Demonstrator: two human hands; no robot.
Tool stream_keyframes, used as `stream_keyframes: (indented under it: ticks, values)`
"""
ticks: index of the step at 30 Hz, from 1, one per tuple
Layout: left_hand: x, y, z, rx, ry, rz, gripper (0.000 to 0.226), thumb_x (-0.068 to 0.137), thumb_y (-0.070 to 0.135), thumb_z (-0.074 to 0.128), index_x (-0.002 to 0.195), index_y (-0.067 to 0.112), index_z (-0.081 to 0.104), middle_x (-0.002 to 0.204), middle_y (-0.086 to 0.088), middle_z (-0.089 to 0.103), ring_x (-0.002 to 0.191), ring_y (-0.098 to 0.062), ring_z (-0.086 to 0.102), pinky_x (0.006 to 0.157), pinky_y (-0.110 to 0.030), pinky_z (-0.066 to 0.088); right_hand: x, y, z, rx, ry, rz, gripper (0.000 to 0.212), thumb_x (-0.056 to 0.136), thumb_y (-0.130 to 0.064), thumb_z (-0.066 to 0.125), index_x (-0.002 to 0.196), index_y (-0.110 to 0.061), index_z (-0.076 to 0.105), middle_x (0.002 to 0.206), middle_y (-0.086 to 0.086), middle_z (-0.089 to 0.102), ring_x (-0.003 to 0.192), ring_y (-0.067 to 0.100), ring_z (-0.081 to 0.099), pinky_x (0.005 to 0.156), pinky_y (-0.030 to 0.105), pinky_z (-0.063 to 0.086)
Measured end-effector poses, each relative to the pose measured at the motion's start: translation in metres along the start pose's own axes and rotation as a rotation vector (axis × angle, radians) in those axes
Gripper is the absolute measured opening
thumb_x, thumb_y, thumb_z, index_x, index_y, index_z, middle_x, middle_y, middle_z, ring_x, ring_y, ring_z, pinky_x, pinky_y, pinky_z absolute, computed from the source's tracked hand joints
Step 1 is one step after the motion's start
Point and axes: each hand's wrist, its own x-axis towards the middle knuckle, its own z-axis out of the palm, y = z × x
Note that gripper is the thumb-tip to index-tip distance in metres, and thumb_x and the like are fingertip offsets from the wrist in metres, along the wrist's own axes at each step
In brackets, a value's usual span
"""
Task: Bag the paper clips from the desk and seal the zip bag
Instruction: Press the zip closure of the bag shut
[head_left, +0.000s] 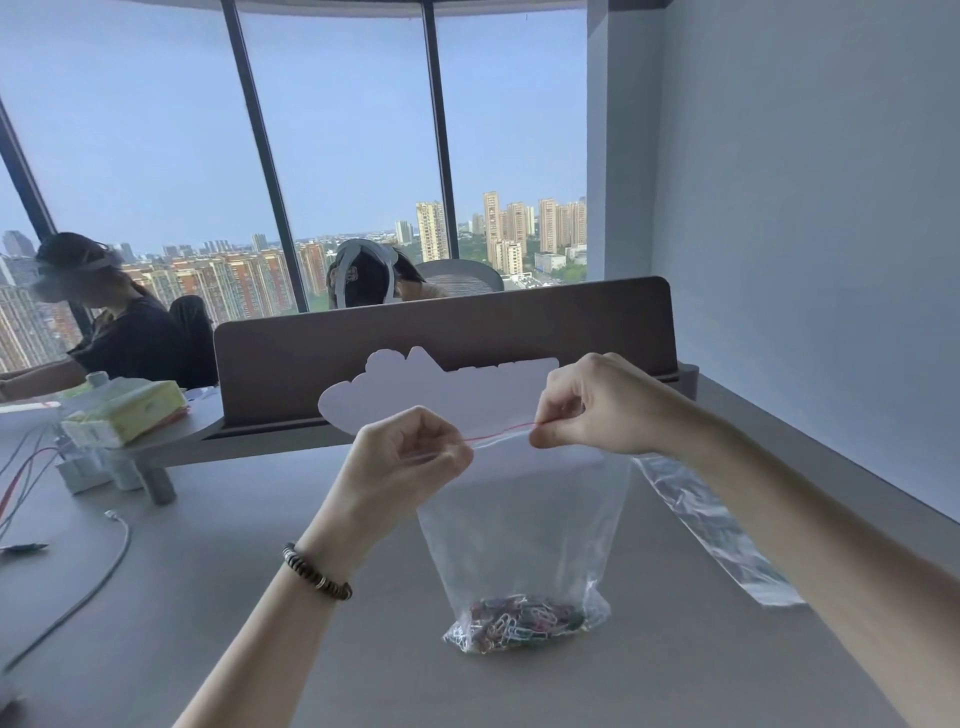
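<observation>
A clear zip bag (524, 525) hangs upright over the grey desk (208, 649), its bottom resting on the surface. A heap of coloured paper clips (522, 621) lies inside at the bottom. A thin red zip strip (501, 432) runs along the bag's top edge. My left hand (410, 457) pinches the strip's left end. My right hand (597, 405) pinches its right end between thumb and fingers. Whether the zip is pressed closed between my hands, I cannot tell.
A second clear plastic bag (711, 530) lies flat on the desk to the right, near the wall. A brown divider panel (363, 358) stands behind. Tissue packs (124, 410), a small stand and cables (78, 587) sit at the left. Two people sit beyond.
</observation>
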Motion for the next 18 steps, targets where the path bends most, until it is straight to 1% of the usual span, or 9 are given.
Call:
stream_keyframes:
  ticks: [2, 5, 6, 8, 9, 11, 13, 16, 18]
  values:
    - [0.001, -0.001, 0.002, 0.023, 0.001, 0.025, 0.007, 0.078, 0.009, 0.072, 0.073, 0.011, 0.067, 0.067, 0.007, 0.067, 0.062, -0.002, 0.059, 0.060, -0.011, 0.044, -0.001, 0.000, 0.000, 0.013, -0.035, -0.022, 0.010, 0.078, -0.032, 0.081, 0.071, -0.026, 0.077, 0.068, -0.013, 0.064, 0.066, -0.002, 0.057, 0.063, 0.010, 0.037]
    - [0.003, -0.001, 0.004, 0.037, 0.011, 0.041, 0.007, 0.079, 0.008, 0.071, 0.073, 0.009, 0.068, 0.066, 0.008, 0.067, 0.064, 0.000, 0.060, 0.062, -0.007, 0.045, -0.003, -0.001, -0.003, -0.026, -0.043, -0.025, 0.008, 0.082, -0.036, 0.078, 0.078, -0.029, 0.078, 0.072, -0.013, 0.067, 0.070, -0.003, 0.059, 0.065, 0.010, 0.038]
    - [0.003, -0.001, 0.005, 0.050, 0.006, 0.047, 0.007, 0.080, 0.008, 0.070, 0.073, 0.009, 0.068, 0.068, 0.008, 0.067, 0.065, 0.000, 0.061, 0.063, -0.008, 0.045, -0.003, -0.002, -0.004, -0.049, -0.044, -0.019, 0.008, 0.082, -0.038, 0.076, 0.083, -0.030, 0.077, 0.075, -0.013, 0.069, 0.072, -0.004, 0.060, 0.067, 0.012, 0.039]
    - [0.005, -0.001, 0.008, 0.083, -0.010, 0.058, 0.007, 0.081, 0.009, 0.069, 0.074, 0.011, 0.068, 0.070, 0.007, 0.068, 0.067, -0.001, 0.061, 0.065, -0.010, 0.046, -0.002, -0.005, -0.003, -0.102, -0.056, -0.011, 0.018, 0.080, -0.044, 0.075, 0.094, -0.033, 0.075, 0.079, -0.011, 0.068, 0.076, -0.003, 0.059, 0.070, 0.019, 0.044]
    - [0.006, -0.001, 0.009, 0.093, -0.017, 0.059, 0.008, 0.081, 0.009, 0.068, 0.074, 0.012, 0.068, 0.071, 0.007, 0.068, 0.067, -0.001, 0.061, 0.066, -0.010, 0.046, -0.001, -0.007, -0.002, -0.117, -0.064, -0.017, 0.020, 0.079, -0.046, 0.075, 0.095, -0.034, 0.075, 0.080, -0.011, 0.067, 0.077, -0.002, 0.059, 0.071, 0.020, 0.046]
    - [0.006, -0.001, 0.011, 0.103, -0.015, 0.055, 0.010, 0.081, 0.010, 0.068, 0.073, 0.015, 0.067, 0.070, 0.007, 0.067, 0.065, -0.002, 0.060, 0.064, -0.011, 0.046, 0.001, -0.011, 0.001, -0.093, -0.061, -0.046, 0.012, 0.078, -0.041, 0.077, 0.086, -0.032, 0.076, 0.078, -0.010, 0.068, 0.075, -0.002, 0.059, 0.068, 0.018, 0.044]
    - [0.006, -0.002, 0.012, 0.123, 0.001, 0.051, 0.009, 0.080, 0.010, 0.069, 0.073, 0.016, 0.067, 0.069, 0.006, 0.067, 0.065, -0.004, 0.060, 0.064, -0.015, 0.048, 0.004, -0.013, 0.004, -0.062, -0.039, -0.066, 0.007, 0.078, -0.033, 0.080, 0.076, -0.027, 0.077, 0.075, -0.008, 0.067, 0.071, 0.000, 0.058, 0.064, 0.016, 0.039]
    - [0.004, -0.002, 0.012, 0.113, -0.007, 0.055, 0.008, 0.080, 0.011, 0.070, 0.074, 0.016, 0.069, 0.074, -0.001, 0.071, 0.069, -0.010, 0.064, 0.070, -0.024, 0.052, 0.004, -0.014, 0.006, -0.039, -0.043, -0.075, 0.007, 0.077, -0.029, 0.081, 0.072, -0.025, 0.077, 0.073, -0.006, 0.065, 0.069, 0.003, 0.056, 0.062, 0.014, 0.036]
    - [0.004, -0.002, 0.012, 0.103, 0.006, 0.078, 0.010, 0.079, 0.010, 0.071, 0.072, 0.016, 0.069, 0.078, -0.010, 0.071, 0.073, -0.023, 0.067, 0.075, -0.035, 0.054, 0.004, -0.015, 0.006, -0.048, -0.058, -0.073, 0.008, 0.081, -0.032, 0.078, 0.076, -0.026, 0.076, 0.075, -0.007, 0.067, 0.070, 0.002, 0.057, 0.063, 0.013, 0.035]
